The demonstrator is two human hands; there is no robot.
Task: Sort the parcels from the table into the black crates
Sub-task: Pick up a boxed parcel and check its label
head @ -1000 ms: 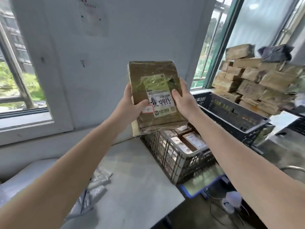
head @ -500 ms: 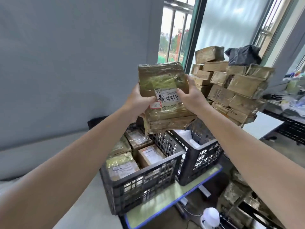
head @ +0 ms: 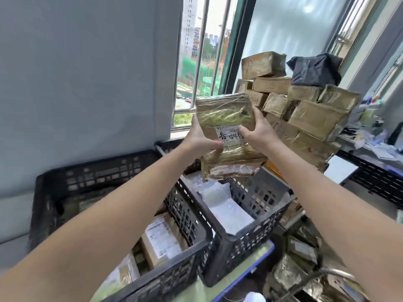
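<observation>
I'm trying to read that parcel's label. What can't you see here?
Head view:
- Label on the held parcel: partly covered by the right hand.
- Left crate contents: blocked by the left arm, dim.
- Lower-right parcels: blurred, cut by the bottom edge.

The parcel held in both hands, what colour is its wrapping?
The parcel is brown, with a white label; the head view shows it.

One wide-angle view only, worn on the person's head, close above the near side of the middle black crate, facing forward and down. Both forearms enter from the bottom corners and reach above that crate; the window lies beyond it, the parcel stack to its right
</observation>
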